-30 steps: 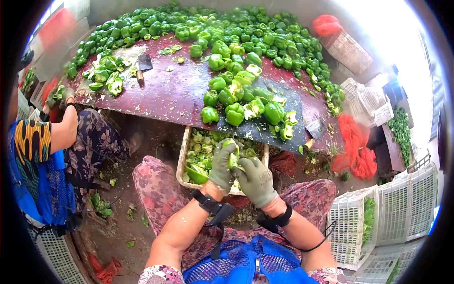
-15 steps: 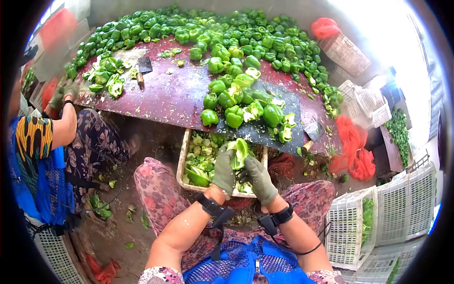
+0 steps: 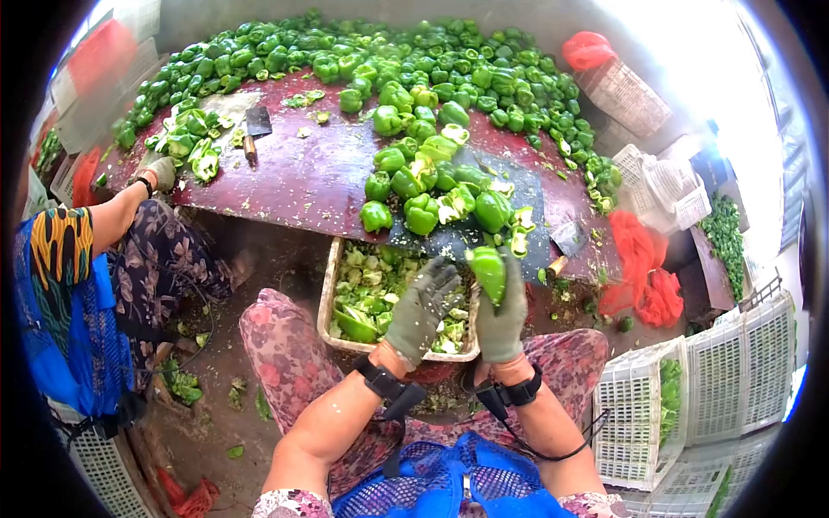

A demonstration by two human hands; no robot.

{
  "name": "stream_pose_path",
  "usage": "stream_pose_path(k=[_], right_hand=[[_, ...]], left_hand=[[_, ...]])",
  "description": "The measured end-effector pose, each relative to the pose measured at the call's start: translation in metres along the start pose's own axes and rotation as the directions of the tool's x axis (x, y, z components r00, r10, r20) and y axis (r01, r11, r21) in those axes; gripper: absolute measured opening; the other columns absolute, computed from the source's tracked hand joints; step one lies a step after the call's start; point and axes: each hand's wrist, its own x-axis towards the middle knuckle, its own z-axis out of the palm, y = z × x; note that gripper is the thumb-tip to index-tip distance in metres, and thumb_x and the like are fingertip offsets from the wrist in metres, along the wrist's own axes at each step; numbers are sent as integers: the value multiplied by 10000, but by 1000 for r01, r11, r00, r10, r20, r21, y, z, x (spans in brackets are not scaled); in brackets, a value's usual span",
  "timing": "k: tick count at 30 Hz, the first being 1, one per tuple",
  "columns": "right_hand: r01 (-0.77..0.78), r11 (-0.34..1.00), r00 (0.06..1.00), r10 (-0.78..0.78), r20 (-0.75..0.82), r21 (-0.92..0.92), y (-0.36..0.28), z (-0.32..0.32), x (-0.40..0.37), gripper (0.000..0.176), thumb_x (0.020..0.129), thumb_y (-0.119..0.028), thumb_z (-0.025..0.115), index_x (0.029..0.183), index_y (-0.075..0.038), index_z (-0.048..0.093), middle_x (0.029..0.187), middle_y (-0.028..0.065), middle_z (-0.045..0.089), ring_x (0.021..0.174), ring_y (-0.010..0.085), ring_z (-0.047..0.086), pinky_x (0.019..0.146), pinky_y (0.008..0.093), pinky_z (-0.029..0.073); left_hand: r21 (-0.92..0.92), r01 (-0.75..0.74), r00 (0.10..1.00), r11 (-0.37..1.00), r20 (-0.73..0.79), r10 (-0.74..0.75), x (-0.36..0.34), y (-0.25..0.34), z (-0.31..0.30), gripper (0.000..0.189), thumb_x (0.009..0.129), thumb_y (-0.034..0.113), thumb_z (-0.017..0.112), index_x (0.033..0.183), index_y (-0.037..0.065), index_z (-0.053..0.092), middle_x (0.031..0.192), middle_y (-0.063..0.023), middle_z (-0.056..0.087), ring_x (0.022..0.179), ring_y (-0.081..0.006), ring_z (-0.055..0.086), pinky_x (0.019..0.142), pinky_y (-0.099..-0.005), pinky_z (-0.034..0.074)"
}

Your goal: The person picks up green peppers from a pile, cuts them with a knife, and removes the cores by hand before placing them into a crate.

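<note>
Mid-frame, the left hand is letting go and opening over the tray; the right hand is gripping the green pepper alone

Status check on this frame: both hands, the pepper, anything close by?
Left hand open, fingers spread above beige tray of pepper trimmings. Right hand shut on green bell pepper piece. Co-worker's gloved hand at dark red board edge, apart.

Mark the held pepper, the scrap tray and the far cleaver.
held pepper [image 3: 490, 272], head view, its glossy green side.
scrap tray [image 3: 327, 293], head view, the left rim.
far cleaver [image 3: 258, 121], head view, the dark blade.
</note>
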Motion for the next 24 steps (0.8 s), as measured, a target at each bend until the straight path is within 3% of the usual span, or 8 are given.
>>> stream_pose_path(k=[2,5,11,13,14,15,20,24], right_hand=[[152,968,988,-154,4,-200,-6,-12,2,707,740,97,537,1418,15,354,1099,209,602,975,360,610,848,409,501],[575,685,698,-126,705,-447,14,3,-17,697,733,78,582,1395,7,378,1000,173,622,885,337,632,731,392,534],[78,985,995,-68,70,-156,1,-17,-4,635,754,97,579,1361,11,415,1088,207,618,956,345,638,822,410,540],[322,939,920,-281,274,-120,7,-8,-11,628,747,91,589,1348,7,427,1081,221,609,908,365,641,776,418,546],[359,864,731,-26,682,-352,10,-3,-21,650,719,88,606,1339,-15,443,1073,225,597,906,389,624,780,427,534],[135,968,821,11,570,-213,12,0,-31,674,687,105,599,1331,-33,455,1079,218,587,926,403,607,805,435,517],[68,991,966,-36,256,-117,23,-25,-30,720,668,146,511,1360,-35,434,1137,226,574,979,405,592,842,447,506],[121,982,964,-82,253,-144,29,-32,-31,702,676,121,538,1356,-19,436,1124,232,574,973,414,587,851,444,499]], left_hand=[[16,-31,990,999,-137,33,11,-1,-16,562,991,419,420,1401,39,362,1332,-158,481,1213,-278,500,1038,-437,419],[-70,-48,996,996,-81,43,12,0,-23,707,973,535,396,1456,36,263,1403,-174,391,1284,-300,424,1076,-454,376],[-41,-103,991,994,-94,99,14,10,-16,788,962,605,358,1479,29,207,1480,-203,258,1343,-319,336,1112,-459,321],[-70,-92,994,993,-68,88,10,9,-2,768,967,602,345,1465,25,252,1428,-193,360,1308,-307,393,1101,-440,340],[-46,-59,998,997,8,59,5,11,1,750,971,592,342,1452,20,279,1382,-186,416,1280,-300,428,1093,-430,352],[-21,-25,996,999,84,27,1,13,1,733,976,583,340,1439,15,306,1337,-178,473,1252,-293,462,1085,-421,364],[301,-24,1000,953,-4,26,2,8,3,522,977,518,439,1174,50,559,1072,-75,622,989,-170,595,846,-317,491],[529,205,962,824,48,-270,-16,19,21,403,962,471,522,1054,91,621,895,7,630,755,-93,582,630,-246,477]])
